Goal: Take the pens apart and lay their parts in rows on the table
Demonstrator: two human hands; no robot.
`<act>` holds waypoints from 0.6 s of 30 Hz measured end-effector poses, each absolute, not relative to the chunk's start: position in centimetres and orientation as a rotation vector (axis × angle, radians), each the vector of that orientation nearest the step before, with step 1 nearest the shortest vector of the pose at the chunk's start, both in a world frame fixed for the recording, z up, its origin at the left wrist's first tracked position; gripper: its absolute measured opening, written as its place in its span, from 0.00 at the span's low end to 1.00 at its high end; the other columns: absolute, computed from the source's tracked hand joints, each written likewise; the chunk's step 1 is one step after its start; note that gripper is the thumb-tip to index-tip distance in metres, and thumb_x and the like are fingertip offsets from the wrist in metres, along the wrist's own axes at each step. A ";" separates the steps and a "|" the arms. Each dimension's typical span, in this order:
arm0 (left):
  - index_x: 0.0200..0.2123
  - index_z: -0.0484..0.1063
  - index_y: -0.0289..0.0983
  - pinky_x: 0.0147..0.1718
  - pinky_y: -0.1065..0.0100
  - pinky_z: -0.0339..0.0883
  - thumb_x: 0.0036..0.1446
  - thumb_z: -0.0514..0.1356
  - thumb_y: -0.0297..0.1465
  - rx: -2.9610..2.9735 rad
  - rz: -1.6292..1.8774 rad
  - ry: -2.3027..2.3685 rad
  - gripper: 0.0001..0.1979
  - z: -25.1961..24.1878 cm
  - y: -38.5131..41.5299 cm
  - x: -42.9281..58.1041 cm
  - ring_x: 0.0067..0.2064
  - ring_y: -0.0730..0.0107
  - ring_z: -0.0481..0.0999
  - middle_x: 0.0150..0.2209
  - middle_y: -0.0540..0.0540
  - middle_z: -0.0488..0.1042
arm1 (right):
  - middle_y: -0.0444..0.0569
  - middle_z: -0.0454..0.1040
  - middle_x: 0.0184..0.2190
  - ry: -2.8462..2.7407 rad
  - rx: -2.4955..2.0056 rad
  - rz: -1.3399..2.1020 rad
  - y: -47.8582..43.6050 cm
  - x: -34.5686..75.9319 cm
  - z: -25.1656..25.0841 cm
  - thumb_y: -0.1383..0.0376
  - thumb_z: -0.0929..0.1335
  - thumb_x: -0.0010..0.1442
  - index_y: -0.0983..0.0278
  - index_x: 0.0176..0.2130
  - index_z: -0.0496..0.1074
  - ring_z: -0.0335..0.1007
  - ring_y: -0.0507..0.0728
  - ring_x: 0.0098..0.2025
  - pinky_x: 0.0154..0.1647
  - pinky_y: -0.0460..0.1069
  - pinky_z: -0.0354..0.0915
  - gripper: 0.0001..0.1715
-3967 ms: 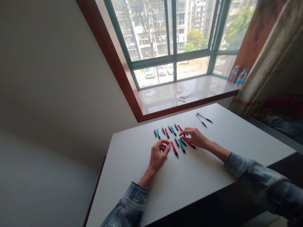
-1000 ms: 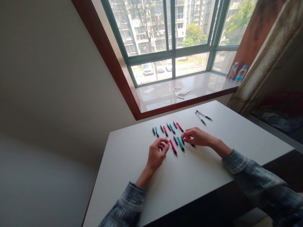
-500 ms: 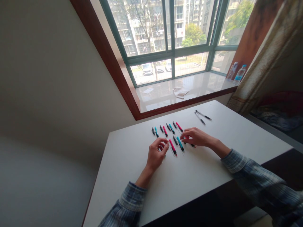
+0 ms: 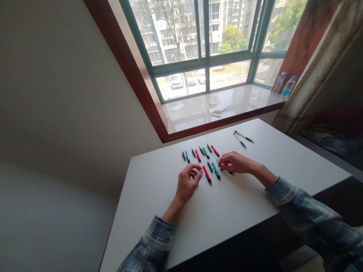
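Several short pens in red, teal and black lie in two rows on the white table (image 4: 244, 204). My left hand (image 4: 187, 184) rests at the left end of the near row, fingers curled round a red pen that is mostly hidden. My right hand (image 4: 236, 163) is at the right end of that row, its fingers pinched on a red pen (image 4: 227, 169) that touches the table. Between the hands lie a red pen (image 4: 207, 174) and a teal pen (image 4: 216, 170). The far row (image 4: 200, 153) lies untouched just beyond my fingers.
Two slim black pens (image 4: 243, 138) lie apart at the far right of the table. Beyond the table runs a glossy window sill (image 4: 244, 99) with paper scraps (image 4: 215, 109) and two bottles (image 4: 285, 87). A curtain (image 4: 320, 75) hangs at the right.
Both hands have stayed at the ends of the near row and only their fingers have shifted slightly. The view has drifted a little.
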State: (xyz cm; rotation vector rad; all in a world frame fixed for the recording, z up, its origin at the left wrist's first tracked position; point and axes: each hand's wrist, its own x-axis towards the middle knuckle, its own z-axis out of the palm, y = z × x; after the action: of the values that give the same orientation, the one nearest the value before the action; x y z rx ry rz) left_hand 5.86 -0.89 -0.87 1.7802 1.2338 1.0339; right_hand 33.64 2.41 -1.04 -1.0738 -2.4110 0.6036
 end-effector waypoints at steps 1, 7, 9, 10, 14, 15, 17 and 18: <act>0.38 0.77 0.38 0.25 0.74 0.64 0.61 0.64 0.37 1.781 1.033 1.234 0.09 -0.9 -0.9 5.9 0.28 0.73 0.72 0.31 0.49 0.76 | 0.47 0.81 0.36 -2.412 -1.071 0.613 2.4 33.6 -1.0 0.69 0.69 0.64 0.61 0.41 0.81 0.74 0.53 0.33 0.35 0.46 0.65 0.10; 0.38 0.78 0.38 0.25 0.73 0.65 0.61 0.65 0.38 1.785 1.038 1.231 0.10 -0.9 -0.8 5.8 0.27 0.73 0.72 0.30 0.49 0.76 | 0.46 0.81 0.35 -2.447 -1.037 0.633 2.4 33.6 -1.0 0.73 0.68 0.61 0.60 0.41 0.83 0.72 0.51 0.31 0.34 0.45 0.63 0.15; 0.38 0.78 0.38 0.25 0.73 0.65 0.60 0.65 0.38 1.787 1.043 1.231 0.09 -0.9 -0.8 5.8 0.27 0.73 0.72 0.30 0.49 0.76 | 0.45 0.80 0.33 -2.456 -1.038 0.622 2.4 33.6 -1.0 0.72 0.69 0.60 0.60 0.41 0.83 0.70 0.51 0.29 0.34 0.45 0.62 0.13; 0.38 0.78 0.38 0.26 0.73 0.65 0.60 0.65 0.38 1.788 1.046 1.231 0.09 -0.9 -0.8 5.8 0.27 0.73 0.72 0.30 0.49 0.76 | 0.45 0.79 0.32 -2.458 -1.042 0.617 2.4 33.6 -0.9 0.71 0.69 0.61 0.61 0.40 0.83 0.70 0.51 0.28 0.33 0.45 0.62 0.12; 0.38 0.78 0.38 0.26 0.73 0.66 0.60 0.65 0.37 1.791 1.053 1.221 0.09 -0.9 -0.8 5.8 0.28 0.72 0.73 0.31 0.48 0.77 | 0.45 0.77 0.29 -2.465 -1.063 0.625 2.3 33.5 -0.9 0.68 0.70 0.62 0.62 0.37 0.82 0.69 0.51 0.28 0.32 0.45 0.61 0.08; 0.38 0.78 0.38 0.26 0.73 0.67 0.60 0.65 0.37 1.792 1.054 1.218 0.09 -0.9 -0.8 5.8 0.28 0.72 0.73 0.32 0.48 0.78 | 0.45 0.77 0.29 -2.465 -1.066 0.629 2.3 33.5 -0.8 0.68 0.70 0.62 0.63 0.37 0.81 0.69 0.51 0.28 0.32 0.45 0.61 0.07; 0.38 0.78 0.38 0.26 0.72 0.67 0.60 0.65 0.36 1.792 1.058 1.215 0.08 -0.9 -0.8 5.8 0.29 0.72 0.74 0.33 0.48 0.78 | 0.45 0.77 0.29 -2.465 -1.065 0.633 2.3 33.5 -0.8 0.67 0.70 0.63 0.62 0.37 0.81 0.69 0.51 0.28 0.32 0.45 0.61 0.07; 0.38 0.78 0.38 0.26 0.72 0.67 0.60 0.65 0.36 1.792 1.062 1.214 0.08 -0.9 -0.8 5.8 0.29 0.72 0.75 0.33 0.47 0.79 | 0.45 0.77 0.29 -2.465 -1.064 0.632 2.3 33.5 -0.8 0.67 0.70 0.63 0.62 0.37 0.81 0.69 0.51 0.28 0.33 0.45 0.61 0.07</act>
State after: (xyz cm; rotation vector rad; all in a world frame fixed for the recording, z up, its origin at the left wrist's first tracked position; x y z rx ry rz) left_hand 5.84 -0.76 -0.94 1.7918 1.2143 1.0617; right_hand 33.45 2.26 -0.84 -1.0639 -2.4652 0.6323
